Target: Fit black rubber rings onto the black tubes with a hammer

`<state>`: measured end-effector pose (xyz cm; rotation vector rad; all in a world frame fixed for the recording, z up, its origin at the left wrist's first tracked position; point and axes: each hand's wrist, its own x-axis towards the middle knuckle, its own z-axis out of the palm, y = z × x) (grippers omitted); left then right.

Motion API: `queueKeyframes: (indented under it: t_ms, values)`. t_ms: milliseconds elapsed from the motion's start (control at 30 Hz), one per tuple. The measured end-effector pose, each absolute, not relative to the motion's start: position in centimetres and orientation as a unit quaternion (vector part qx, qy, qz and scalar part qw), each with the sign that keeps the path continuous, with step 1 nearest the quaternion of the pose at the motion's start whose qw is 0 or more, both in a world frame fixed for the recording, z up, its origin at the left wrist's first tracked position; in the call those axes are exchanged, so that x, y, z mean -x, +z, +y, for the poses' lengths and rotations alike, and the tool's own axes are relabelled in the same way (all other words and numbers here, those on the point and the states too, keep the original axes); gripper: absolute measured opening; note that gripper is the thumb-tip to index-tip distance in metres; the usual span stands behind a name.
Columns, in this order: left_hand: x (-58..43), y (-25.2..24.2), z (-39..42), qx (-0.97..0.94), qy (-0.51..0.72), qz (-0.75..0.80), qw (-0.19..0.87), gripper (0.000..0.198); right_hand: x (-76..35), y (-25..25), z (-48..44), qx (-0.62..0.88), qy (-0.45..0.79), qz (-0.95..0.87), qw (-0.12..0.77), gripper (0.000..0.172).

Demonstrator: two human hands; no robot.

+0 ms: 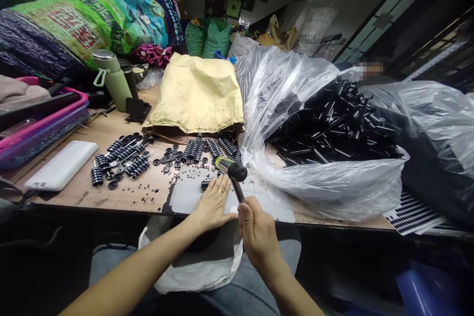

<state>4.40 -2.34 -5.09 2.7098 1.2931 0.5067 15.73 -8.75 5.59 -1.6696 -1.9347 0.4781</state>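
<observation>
My right hand (257, 232) is wrapped around the handle of a small mallet (237, 170) with a black face and a yellow-green face. The mallet head is raised beside and partly in front of my left fingers. My left hand (215, 202) lies flat with its fingers stretched out on a pale mat (185, 197). A short black cylindrical piece (205, 185) shows at the left fingertips; the rest of it is hidden under them. Tiny dark rings (146, 192) and black discs (170, 155) are scattered on the table left of and beyond the mat.
Stacks of ribbed black wheels (129, 155) lie left. A yellow sack (200, 91) stands behind. At right, a clear plastic bag (333, 187) holds many black parts (333, 133). A white power bank (61, 165), green flask (113, 81) and pink-rimmed basket (44, 121) occupy the left side.
</observation>
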Motion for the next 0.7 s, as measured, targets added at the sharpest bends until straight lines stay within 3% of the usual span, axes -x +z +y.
queueKeyframes:
  t_ms: [133,200,400,533,600,700]
  values:
    - [-4.3,-5.9,-2.3,-0.897,0.173,0.406,0.036,0.062,-14.5,2.6,-7.1,0.649,0.159,-0.739,0.081,0.042]
    - [-4.2,-6.0,-1.8,-0.899,0.188,0.394,0.030,0.058,-14.5,1.7,-6.7,0.650,0.162,-0.742,0.030,0.042]
    - [-4.6,-4.5,-1.5,-0.865,0.189,0.459,0.072,0.034,-17.7,2.2,-6.8,0.692,0.117,-0.705,0.105,0.047]
    - [-4.4,-3.0,-3.7,-0.872,0.192,0.421,0.161,0.025,-21.6,0.8,-6.9,0.724,0.059,-0.686,0.035,0.044]
    - [-3.5,-2.2,-2.8,-0.860,0.224,0.416,0.191,0.033,-23.6,-0.5,-7.0,0.733,0.030,-0.679,0.000,0.041]
    - [-1.0,-1.1,2.5,-0.757,0.256,0.584,0.143,0.040,-25.9,-1.9,-6.8,0.736,-0.019,-0.677,0.004,0.038]
